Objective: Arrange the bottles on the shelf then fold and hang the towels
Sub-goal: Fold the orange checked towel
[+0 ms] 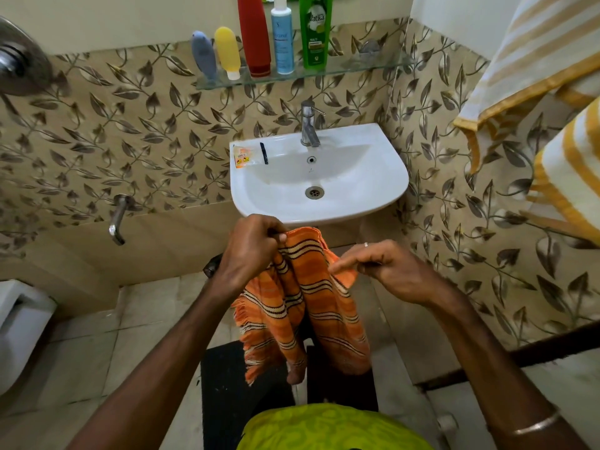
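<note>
Item: orange striped towel point(308, 303), hanging unfolded below the sink point(397, 177). Left hand point(250, 248) fingers clamped on the top edge; right hand point(389, 271) pinches the far corner. Level your corners and pull the edge taut before folding.

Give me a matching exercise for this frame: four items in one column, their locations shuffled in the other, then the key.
1 green Vatika bottle
2 orange striped towel
3 sachet
4 yellow-striped towel

A on the sink rim
B hanging at the right
C on the glass shelf
D held by the left hand and right hand

Pairs: 1-C, 2-D, 3-A, 4-B
</note>
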A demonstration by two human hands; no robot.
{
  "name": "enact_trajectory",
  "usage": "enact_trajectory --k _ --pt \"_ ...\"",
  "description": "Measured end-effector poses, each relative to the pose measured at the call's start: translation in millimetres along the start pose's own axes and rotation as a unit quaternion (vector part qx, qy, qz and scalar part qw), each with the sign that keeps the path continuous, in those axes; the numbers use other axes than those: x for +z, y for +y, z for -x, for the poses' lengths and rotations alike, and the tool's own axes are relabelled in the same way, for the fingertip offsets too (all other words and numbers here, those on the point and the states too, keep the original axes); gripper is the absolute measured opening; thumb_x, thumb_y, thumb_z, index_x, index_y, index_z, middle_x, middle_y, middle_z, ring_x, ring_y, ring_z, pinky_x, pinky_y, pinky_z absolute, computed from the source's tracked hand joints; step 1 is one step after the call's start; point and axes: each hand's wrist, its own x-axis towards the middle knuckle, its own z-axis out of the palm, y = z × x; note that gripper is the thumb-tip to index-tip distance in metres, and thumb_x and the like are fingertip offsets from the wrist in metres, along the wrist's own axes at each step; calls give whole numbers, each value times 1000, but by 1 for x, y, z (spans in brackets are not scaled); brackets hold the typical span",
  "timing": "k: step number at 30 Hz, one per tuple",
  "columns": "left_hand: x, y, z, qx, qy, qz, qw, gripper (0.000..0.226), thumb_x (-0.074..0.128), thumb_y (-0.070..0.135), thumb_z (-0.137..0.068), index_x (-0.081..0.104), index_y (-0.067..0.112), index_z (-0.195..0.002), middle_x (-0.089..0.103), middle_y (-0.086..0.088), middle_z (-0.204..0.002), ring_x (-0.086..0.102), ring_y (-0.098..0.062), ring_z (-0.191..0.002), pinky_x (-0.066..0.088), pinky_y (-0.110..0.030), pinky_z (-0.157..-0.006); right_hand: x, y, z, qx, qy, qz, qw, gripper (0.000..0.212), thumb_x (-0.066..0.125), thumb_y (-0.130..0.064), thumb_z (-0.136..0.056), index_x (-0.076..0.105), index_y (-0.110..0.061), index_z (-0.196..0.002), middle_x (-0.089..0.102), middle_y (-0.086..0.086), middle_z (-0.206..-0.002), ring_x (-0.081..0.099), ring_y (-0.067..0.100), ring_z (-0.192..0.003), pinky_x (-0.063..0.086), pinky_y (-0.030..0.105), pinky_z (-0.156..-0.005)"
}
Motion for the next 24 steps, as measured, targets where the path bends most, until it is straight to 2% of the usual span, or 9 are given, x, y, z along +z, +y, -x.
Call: enact_trajectory --k 4,6,8,9,12,14,18,22,24 --pt "3 3 -4 -7 -14 35 999 13 69 10 -92 77 13 -101 73 1 -68 66 1 -56 42 -9 -45 15 -9 -10 -38 33 23 998 27 77 0 -84 81 -17 -104 76 -4 -105 71 12 -104 60 40 -90" --pt "6 6 -2 5 -3 53 999 16 71 13 -92 76 14 -107 76 -1 -84 71 -5 -70 53 -16 -57 23 -13 -17 -84 57 87 991 22 81 -10 -82 82 -24 -99 70 -12 -102 65 13 -102 58 43 -85" --pt "9 7 -1 39 30 83 995 25 73 16 -90 73 19 -115 73 0 -106 68 -11 -89 59 -28 -75 29 -17 -23 -113 76 118 984 18 81 -16 -83 81 -28 -96 61 -9 -106 57 13 -110 55 43 -88" --pt "9 8 1 57 40 111 991 30 73 17 -89 71 22 -119 69 1 -110 66 -11 -91 58 -32 -78 30 -18 -26 -120 82 123 982 16 81 -17 -83 80 -28 -95 58 -8 -112 55 12 -115 54 42 -92" --pt "5 13 6 97 27 198 975 40 71 15 -91 61 26 -129 63 4 -108 58 -1 -73 50 -23 -71 38 -25 -35 -125 89 104 983 11 81 -19 -84 78 -25 -93 53 -3 -124 52 9 -123 52 43 -100" --pt "1 19 12 122 6 254 959 45 68 9 -93 56 22 -135 61 0 -107 56 1 -64 49 -19 -65 43 -29 -40 -120 92 43 987 12 82 -15 -83 76 -24 -89 51 3 -127 52 9 -126 51 44 -104" --pt "-9 24 19 121 -38 353 927 55 65 5 -94 47 20 -144 59 -6 -113 63 -1 -73 54 -22 -68 47 -35 -50 -108 58 -67 990 14 80 -23 -81 72 -33 -86 52 4 -131 52 17 -132 51 51 -105" --pt "-18 21 23 116 -83 383 913 50 68 11 -89 56 20 -137 64 0 -114 67 -11 -95 56 -26 -77 48 -31 -54 -116 46 -82 989 8 77 -17 -84 76 -20 -91 64 5 -112 64 23 -114 55 51 -96" --pt "-21 17 24 91 -82 382 916 48 73 11 -85 62 17 -131 67 -1 -117 70 -18 -99 58 -30 -80 48 -30 -55 -107 69 -61 990 12 78 -22 -83 78 -18 -94 67 4 -101 66 25 -102 56 53 -89"
